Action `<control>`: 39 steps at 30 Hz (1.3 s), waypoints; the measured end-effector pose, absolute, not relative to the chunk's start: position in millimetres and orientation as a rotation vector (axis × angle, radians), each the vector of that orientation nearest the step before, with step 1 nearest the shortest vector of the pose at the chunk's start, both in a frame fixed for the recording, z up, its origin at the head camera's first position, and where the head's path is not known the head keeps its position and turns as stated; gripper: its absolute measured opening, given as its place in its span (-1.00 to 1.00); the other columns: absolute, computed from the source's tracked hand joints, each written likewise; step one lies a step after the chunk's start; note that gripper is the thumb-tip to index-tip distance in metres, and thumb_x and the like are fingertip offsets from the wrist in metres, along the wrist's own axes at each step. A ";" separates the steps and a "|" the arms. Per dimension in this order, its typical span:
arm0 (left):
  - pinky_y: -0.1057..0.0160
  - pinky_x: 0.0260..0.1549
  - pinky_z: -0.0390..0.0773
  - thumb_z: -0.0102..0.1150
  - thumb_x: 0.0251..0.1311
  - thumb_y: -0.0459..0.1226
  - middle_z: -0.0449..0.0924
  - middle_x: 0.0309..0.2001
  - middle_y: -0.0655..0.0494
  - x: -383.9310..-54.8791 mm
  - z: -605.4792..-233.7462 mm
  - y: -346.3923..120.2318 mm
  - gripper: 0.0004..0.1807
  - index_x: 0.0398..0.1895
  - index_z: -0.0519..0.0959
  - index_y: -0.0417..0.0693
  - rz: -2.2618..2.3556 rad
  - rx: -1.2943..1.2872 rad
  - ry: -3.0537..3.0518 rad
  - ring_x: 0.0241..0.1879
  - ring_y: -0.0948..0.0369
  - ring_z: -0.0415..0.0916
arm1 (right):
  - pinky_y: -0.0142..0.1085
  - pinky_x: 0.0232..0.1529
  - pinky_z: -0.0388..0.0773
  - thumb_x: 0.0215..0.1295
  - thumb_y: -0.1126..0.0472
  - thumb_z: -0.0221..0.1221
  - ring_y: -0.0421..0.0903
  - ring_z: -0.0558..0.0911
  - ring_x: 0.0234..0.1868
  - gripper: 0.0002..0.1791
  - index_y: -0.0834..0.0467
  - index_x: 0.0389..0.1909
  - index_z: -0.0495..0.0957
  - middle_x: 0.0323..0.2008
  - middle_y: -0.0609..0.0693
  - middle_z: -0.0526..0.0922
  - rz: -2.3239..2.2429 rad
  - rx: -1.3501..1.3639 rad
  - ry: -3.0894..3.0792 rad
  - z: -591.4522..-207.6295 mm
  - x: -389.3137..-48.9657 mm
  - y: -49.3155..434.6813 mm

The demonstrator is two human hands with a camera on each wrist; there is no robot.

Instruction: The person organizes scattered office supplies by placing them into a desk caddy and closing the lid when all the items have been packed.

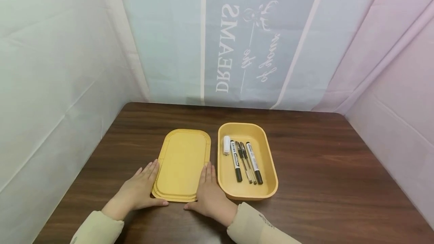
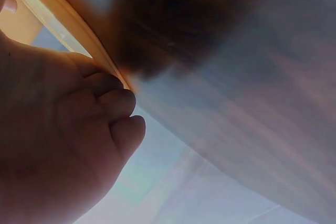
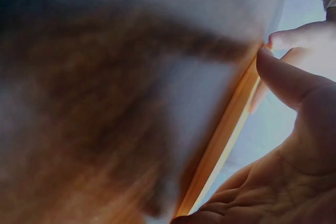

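Note:
A yellow rectangular lid (image 1: 181, 161) with rounded corners lies flat on the dark wood table. Along its left edge is my left hand (image 1: 137, 189), fingers stretched forward and thumb at the near corner. My right hand (image 1: 211, 195) lies at the lid's right edge with straight fingers, its thumb by the near side. In the left wrist view, fingertips (image 2: 126, 102) meet the yellow rim. The right wrist view has the thumb (image 3: 281, 80) at the lid's edge (image 3: 226, 124). Right of the lid stands an uncovered yellow box (image 1: 225, 176), close beside my right hand.
Inside the box lie two white markers with black ends (image 1: 236, 160), two clear pens with black grips (image 1: 243, 151) and a short white object (image 1: 226, 145). A printed cloth (image 1: 176, 40) hangs behind the table (image 1: 322, 168), with pale cloth walls at both sides.

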State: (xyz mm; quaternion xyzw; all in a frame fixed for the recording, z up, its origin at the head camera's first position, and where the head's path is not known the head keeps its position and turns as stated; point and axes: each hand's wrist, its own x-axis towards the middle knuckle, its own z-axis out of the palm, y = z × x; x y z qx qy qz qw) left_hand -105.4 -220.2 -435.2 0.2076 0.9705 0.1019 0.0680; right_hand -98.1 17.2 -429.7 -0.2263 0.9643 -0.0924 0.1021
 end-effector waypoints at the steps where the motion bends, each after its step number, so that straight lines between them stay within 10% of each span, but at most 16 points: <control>1: -0.21 0.26 0.12 0.09 -0.16 0.46 -0.01 0.40 -0.40 -103.7 -435.4 -222.7 0.35 0.37 0.05 -0.53 0.313 0.623 2.925 0.36 -0.22 0.05 | -0.12 0.24 0.33 -0.01 -0.38 0.26 0.42 -0.05 0.38 0.30 0.61 0.33 -0.03 0.33 0.60 -0.11 -0.287 -0.662 2.841 -430.0 -99.1 16.8; 14: -0.25 0.25 0.10 0.14 -0.25 0.49 -0.04 0.38 -0.46 -102.2 -438.7 -239.1 0.45 0.36 -0.01 -0.60 0.330 0.513 2.939 0.36 -0.26 0.03 | -0.09 0.40 -0.02 0.03 -0.47 0.14 0.27 -0.12 0.44 0.31 0.52 0.39 -0.09 0.39 0.49 -0.09 -0.171 -0.617 2.769 -435.2 -105.2 11.8; 39: -0.32 0.22 0.04 0.25 -0.22 0.40 -0.13 0.42 -0.44 -99.6 -435.6 -253.6 0.45 0.41 -0.14 -0.54 0.511 0.579 2.950 0.38 -0.28 -0.06 | 0.11 0.33 0.08 0.11 -0.34 0.18 0.26 -0.12 0.45 0.23 0.50 0.41 -0.14 0.42 0.43 -0.14 -0.473 -0.679 2.826 -437.9 -99.8 13.8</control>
